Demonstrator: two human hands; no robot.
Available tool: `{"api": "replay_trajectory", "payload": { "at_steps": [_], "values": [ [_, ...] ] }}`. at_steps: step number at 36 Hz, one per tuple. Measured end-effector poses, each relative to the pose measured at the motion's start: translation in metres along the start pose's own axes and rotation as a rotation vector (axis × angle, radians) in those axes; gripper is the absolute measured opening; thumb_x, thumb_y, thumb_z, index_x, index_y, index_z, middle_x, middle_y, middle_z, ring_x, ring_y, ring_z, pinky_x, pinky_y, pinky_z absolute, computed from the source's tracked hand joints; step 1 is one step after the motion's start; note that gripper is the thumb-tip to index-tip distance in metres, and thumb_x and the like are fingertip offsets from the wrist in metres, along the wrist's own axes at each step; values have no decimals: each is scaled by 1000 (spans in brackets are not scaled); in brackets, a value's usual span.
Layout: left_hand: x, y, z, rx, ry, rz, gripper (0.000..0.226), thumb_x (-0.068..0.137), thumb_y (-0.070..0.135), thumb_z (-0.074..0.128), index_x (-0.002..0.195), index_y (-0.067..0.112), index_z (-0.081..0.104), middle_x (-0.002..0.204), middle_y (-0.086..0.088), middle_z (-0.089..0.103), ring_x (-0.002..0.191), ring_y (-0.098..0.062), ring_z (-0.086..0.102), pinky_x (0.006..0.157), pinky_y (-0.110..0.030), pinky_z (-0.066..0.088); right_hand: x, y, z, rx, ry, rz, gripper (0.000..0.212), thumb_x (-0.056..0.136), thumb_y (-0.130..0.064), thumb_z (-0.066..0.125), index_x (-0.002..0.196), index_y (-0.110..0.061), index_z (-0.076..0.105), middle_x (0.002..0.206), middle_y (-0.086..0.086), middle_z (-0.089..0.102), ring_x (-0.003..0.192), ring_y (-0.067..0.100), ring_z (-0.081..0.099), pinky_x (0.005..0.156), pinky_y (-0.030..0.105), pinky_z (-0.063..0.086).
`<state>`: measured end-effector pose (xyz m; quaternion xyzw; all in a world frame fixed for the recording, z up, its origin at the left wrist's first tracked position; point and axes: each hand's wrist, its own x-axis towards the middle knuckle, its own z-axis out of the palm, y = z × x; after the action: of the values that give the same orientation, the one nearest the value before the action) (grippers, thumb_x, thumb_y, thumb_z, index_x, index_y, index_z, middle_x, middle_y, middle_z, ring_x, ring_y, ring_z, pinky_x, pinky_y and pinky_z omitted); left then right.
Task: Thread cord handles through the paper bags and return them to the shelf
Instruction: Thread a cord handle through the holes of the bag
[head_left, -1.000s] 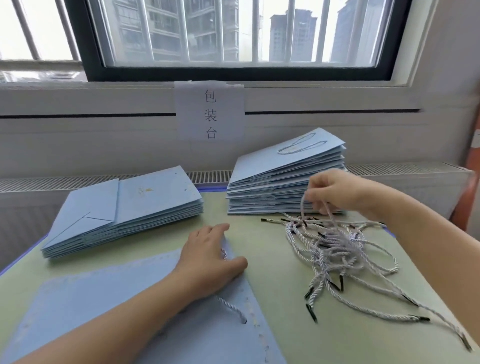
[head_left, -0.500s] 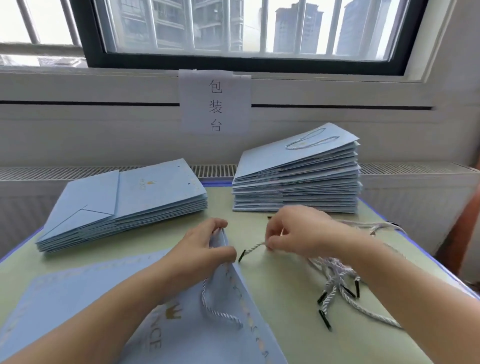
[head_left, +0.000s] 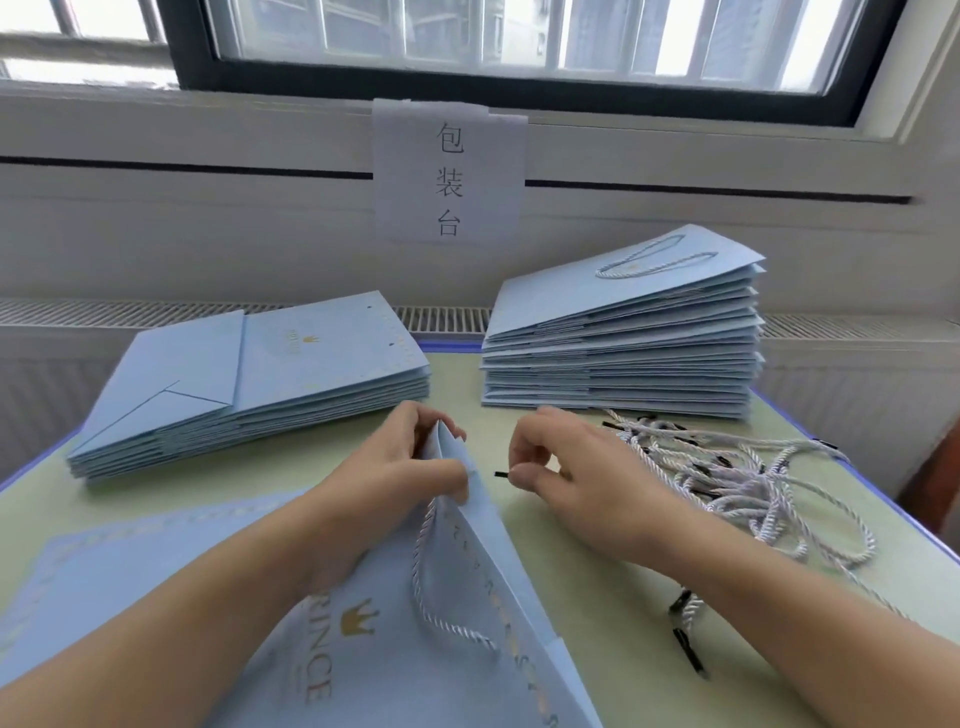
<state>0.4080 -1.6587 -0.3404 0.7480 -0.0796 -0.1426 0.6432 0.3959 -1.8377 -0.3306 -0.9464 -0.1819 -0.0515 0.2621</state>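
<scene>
Now the right hand (head_left: 566, 478) pinches the cord's black tip (head_left: 502, 475), pointing leftward at the paper bag (head_left: 467, 525) rim gripped by the left hand (head_left: 400, 467), just beside.

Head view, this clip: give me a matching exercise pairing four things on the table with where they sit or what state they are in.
Things:
1. left hand
2. right hand
3. loose cords
4. taller bag stack

States:
A. tangled on the table's right side
B. pinches a black cord tip
C. holds up the edge of a bag
D. has a cord handle lying on top

Pairs: 1-C, 2-B, 3-A, 4-D
</scene>
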Motion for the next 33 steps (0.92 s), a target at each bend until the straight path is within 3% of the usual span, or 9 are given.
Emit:
{"api": "replay_trajectory", "payload": {
  "at_steps": [5,8,10,12,16,18,28,33],
  "values": [
    [0,0,-4,-247,-8,-9,58,47,3,54,104,11,55,117,-9,64,80,-21,61,66,-32,51,2,2,6,-47,13,21,17,92,-21,60,80,-28,50,96,-16,42,94,5,36,75,25,29],
    [-2,-1,-2,-303,-44,-1,59,46,1,51,104,8,55,114,-11,65,77,-19,63,64,-31,52,4,0,13,0,16,-3,21,89,-19,62,76,-30,51,92,-16,44,86,3,36,68,14,29],
    [-2,-2,0,-305,-72,0,61,46,1,51,107,8,54,112,-8,66,79,-19,65,66,-32,53,5,-3,16,56,16,-9,25,90,-16,61,73,-31,50,89,-14,46,82,3,39,65,10,29],
    [-2,-2,2,-301,-86,4,62,46,1,51,108,7,54,112,-9,65,79,-19,65,68,-34,54,4,-4,19,140,4,-2,30,90,-13,59,70,-32,49,85,-12,46,79,8,43,64,16,32],
    [-4,-1,2,-321,-124,-7,66,48,0,52,113,6,52,105,-10,63,71,-17,66,62,-31,55,1,-2,21,278,-61,8,10,90,-7,56,85,-7,65,82,-5,49,74,12,44,69,27,37],
    [-5,0,1,-317,-135,-9,67,48,1,52,115,6,52,105,-10,62,70,-17,65,61,-30,56,0,0,21,335,-58,-6,10,90,-6,58,89,-1,67,83,-1,53,73,11,45,71,30,39],
    [-9,2,0,-314,-136,-1,69,48,2,50,117,7,49,113,-9,59,76,-19,64,64,-32,56,-2,-8,24,531,23,-45,8,86,-6,66,78,-5,67,76,-2,52,58,1,39,56,13,32],
    [-9,3,-1,-294,-133,-17,71,49,1,51,120,6,50,112,-9,61,78,-20,64,66,-32,56,-8,-12,21,642,-45,-14,22,90,2,59,78,-14,68,74,-2,67,62,1,56,60,14,45]
  ]
}}
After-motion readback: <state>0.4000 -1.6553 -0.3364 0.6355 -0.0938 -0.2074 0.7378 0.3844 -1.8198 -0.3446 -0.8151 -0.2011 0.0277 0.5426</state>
